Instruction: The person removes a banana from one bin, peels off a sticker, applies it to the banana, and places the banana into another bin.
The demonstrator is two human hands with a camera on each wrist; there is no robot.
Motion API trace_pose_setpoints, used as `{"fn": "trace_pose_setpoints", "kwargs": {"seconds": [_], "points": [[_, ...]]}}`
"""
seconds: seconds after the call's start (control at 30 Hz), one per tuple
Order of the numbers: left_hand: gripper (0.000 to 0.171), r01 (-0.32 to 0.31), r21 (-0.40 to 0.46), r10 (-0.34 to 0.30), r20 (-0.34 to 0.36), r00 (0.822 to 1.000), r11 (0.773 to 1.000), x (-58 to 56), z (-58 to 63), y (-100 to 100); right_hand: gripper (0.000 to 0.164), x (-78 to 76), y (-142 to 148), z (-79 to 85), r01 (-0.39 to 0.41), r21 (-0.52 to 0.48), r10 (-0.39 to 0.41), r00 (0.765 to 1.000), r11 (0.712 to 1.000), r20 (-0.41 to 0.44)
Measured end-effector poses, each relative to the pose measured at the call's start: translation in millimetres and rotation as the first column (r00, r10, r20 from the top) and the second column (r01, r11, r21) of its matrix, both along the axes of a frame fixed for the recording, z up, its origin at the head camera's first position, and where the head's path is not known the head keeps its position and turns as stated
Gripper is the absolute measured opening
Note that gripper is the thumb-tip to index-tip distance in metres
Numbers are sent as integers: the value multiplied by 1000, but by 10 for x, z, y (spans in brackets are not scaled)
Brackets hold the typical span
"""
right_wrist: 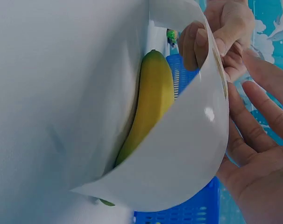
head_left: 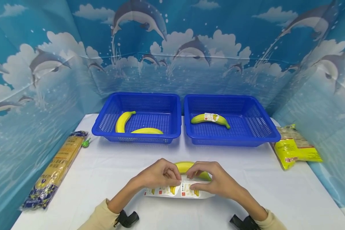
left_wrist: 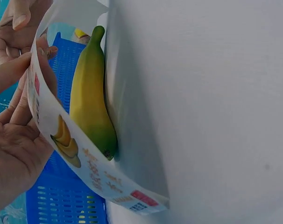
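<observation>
A white strip of banana-print stickers (head_left: 202,194) stands bowed above the white table in front of me. My left hand (head_left: 160,174) pinches its upper edge near the middle between thumb and fingers. Beside it, my right hand (head_left: 218,180) has thumb and index apart, with its fingers (right_wrist: 253,135) spread along the strip's printed side. Just behind the strip a yellow banana with green ends (head_left: 184,166) lies on the table, partly covered by both hands. In the left wrist view, the strip's curve passes in front of that banana (left_wrist: 90,98).
At the back left, a blue basket (head_left: 143,138) contains two bananas. Another blue basket (head_left: 233,141) beside it holds one banana bearing a sticker (head_left: 211,117). A long noodle packet (head_left: 57,166) and small green item (head_left: 86,143) lie left; a yellow bag (head_left: 297,151) lies right.
</observation>
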State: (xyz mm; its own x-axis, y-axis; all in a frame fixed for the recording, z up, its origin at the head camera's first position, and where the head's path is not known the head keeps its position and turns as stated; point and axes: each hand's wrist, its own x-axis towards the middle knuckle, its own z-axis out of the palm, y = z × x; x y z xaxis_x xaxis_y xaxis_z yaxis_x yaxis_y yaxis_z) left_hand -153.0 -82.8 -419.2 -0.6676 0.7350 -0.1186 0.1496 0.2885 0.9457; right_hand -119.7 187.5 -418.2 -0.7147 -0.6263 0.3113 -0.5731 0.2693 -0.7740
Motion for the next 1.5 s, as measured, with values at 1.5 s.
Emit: {"fn": "trace_pose_setpoints", "kwargs": {"seconds": [1.5], "points": [[12, 64, 94, -78, 153, 985, 994, 1, -92, 18, 13, 33, -88, -91, -59, 35, 59, 998, 998, -10]]}}
